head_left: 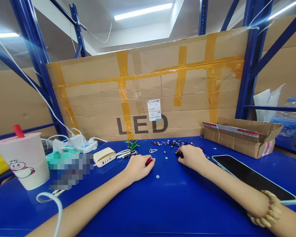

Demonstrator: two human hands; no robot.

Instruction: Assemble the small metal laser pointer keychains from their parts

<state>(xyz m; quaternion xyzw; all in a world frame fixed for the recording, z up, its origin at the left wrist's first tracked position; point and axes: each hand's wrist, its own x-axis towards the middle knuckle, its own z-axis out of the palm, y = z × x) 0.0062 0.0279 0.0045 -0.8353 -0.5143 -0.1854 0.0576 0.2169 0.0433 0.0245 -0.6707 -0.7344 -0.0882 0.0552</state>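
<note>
My left hand (138, 167) rests on the blue tabletop with its fingers curled. Between thumb and forefinger it pinches a small shiny red piece (148, 161), whose kind I cannot make out. My right hand (191, 156) is closed at the near side of a scatter of small blue and silver parts (174, 143). A small dark piece (179, 154) shows at its fingertips, partly hidden. In the gap between both hands lie a silver clip (153, 150) and a tiny metal bit (164, 152). Small green parts (132, 144) lie beyond my left hand.
Silver pen-like sticks (125, 154) and a cream power bank (104, 157) lie left. Farther left are a power strip (85, 144) and a drink cup (31, 164). At right lie a phone (251, 177) and an open cardboard box (241, 136). Taped cardboard (96, 108) stands behind.
</note>
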